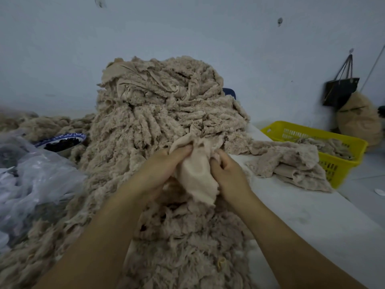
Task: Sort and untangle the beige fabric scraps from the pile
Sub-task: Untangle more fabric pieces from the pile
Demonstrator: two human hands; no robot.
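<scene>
Both the left hand (161, 170) and right hand (228, 174) gripped one beige scrap (196, 174) between them, the pile (162, 113) just beyond.

You are looking at a beige pile (166, 113), fuzzy and tufted in pale tan all over. The scrap (198, 174) you are holding is showing a smoother, lighter peach-beige side. A basket (341, 140) is glowing bright yellow, with more beige scraps inside. A bowl (62, 140) is showing a blue-and-white patterned rim around dark, nearly black contents. The worktop (308, 209) is looking white, the wall (62, 59) pale blue-grey, the hanging bag (339, 90) black, and the plastic (31, 174) translucent greyish white.
</scene>
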